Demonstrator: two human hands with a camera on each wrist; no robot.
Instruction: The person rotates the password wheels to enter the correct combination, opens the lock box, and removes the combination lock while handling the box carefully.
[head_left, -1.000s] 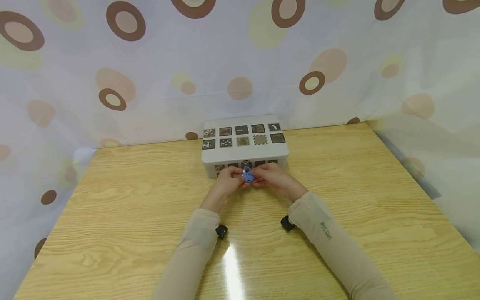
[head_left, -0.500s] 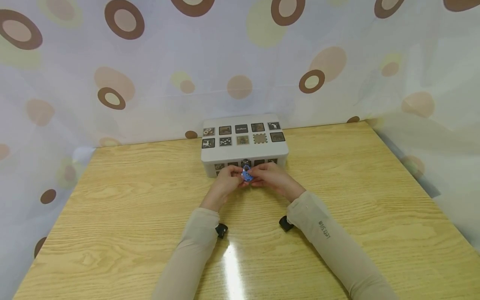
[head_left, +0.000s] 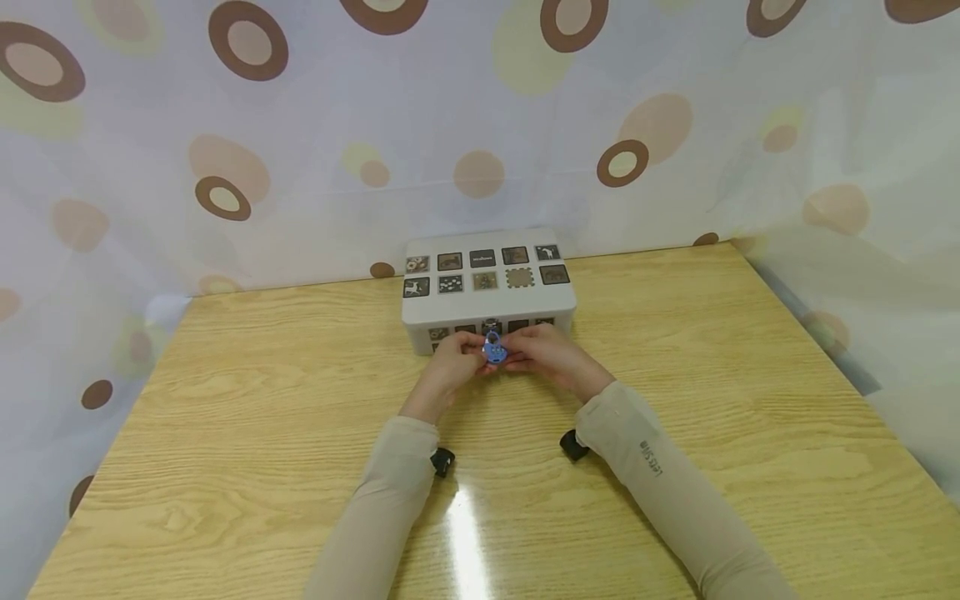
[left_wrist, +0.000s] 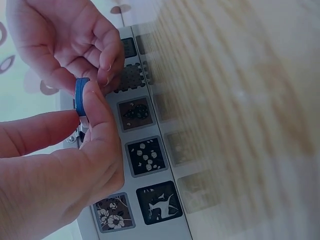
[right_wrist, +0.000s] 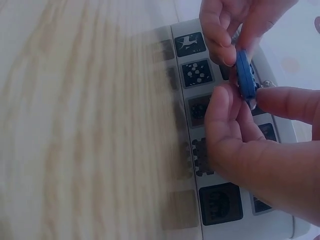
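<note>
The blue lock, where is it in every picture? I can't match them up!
Head view: the blue lock is just below the middle, between the left hand and the right hand.
Left wrist view: left of the middle and a bit high, seen edge-on.
Right wrist view: right of the middle and higher up, also edge-on.
Shared landmark: the white box shows in all three.

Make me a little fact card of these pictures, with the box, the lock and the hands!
Box: white, lid down, little picture squares on it
Lock: blue, at the box's front
Left hand: pinches the lock
Right hand: pinches the lock too
Table: wood, under the box
Not clear: whether the lock is hooked on the box
</note>
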